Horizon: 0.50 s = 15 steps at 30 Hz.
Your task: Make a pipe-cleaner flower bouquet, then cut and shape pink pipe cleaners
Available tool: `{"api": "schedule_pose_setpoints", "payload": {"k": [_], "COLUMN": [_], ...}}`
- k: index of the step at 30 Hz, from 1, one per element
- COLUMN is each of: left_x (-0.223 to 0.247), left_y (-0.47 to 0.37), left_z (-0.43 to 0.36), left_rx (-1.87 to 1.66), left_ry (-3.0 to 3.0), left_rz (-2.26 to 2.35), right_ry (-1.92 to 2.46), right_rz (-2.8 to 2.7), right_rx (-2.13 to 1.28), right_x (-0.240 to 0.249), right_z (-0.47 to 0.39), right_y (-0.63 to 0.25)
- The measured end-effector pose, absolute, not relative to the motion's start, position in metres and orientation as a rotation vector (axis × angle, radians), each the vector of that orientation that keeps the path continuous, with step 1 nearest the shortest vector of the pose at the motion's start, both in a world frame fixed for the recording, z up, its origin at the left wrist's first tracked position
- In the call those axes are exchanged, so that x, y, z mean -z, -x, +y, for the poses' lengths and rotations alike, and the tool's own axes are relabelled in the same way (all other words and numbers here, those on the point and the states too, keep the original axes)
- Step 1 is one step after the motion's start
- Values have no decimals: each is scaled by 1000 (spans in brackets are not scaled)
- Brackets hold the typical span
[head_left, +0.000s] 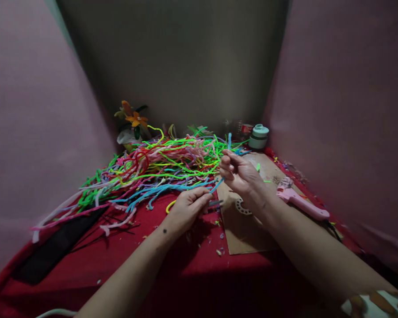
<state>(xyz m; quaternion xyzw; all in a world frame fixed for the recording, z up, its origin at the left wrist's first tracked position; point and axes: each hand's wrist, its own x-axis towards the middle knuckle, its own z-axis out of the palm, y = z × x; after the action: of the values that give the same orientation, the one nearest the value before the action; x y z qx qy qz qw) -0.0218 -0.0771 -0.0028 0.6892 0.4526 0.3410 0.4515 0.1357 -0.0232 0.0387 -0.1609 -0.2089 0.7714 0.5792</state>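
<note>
A blue pipe cleaner [218, 185] stretches between my two hands, its tip standing up above the right one. My left hand [190, 203] is closed in a pinch on its lower end. Higher and to the right, my right hand [241, 173] has curled fingers gripping the upper part. Behind the left hand are scissors with a yellow handle [170, 206] and grey blades; whether that hand touches them I cannot tell. Just beyond lies a large tangled pile of pipe cleaners [172, 161] in green, pink, red, yellow and blue.
Under my right arm is a cardboard sheet [235, 240] with a pale perforated ring [241, 206]. A pink glue gun [301, 203] rests at the right. A black flat piece [58, 247] lies left on the red cloth [126, 274]. At the back stand orange flowers [135, 119] and a mint jar [258, 137].
</note>
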Motion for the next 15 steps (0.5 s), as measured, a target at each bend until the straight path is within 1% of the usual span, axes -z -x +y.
{"api": "schedule_pose_setpoints", "payload": {"k": [3,7,15], "left_x": [1,-1,-11], "left_y": [31,35,34], "left_z": [-76,-77,-95], "left_rx": [-774,-776,-688], "left_ry": [-1594,-1551,-1818], "left_rz": [1066,1072,1186], "right_ry": [390,471,597], "right_rz": [-492,-478,-553], "right_rx": [-1657,-1500,-1271], "right_x": [-46,-52,-45], "right_z": [-18,-12,-6], "right_y": [-146,-156,-156]}}
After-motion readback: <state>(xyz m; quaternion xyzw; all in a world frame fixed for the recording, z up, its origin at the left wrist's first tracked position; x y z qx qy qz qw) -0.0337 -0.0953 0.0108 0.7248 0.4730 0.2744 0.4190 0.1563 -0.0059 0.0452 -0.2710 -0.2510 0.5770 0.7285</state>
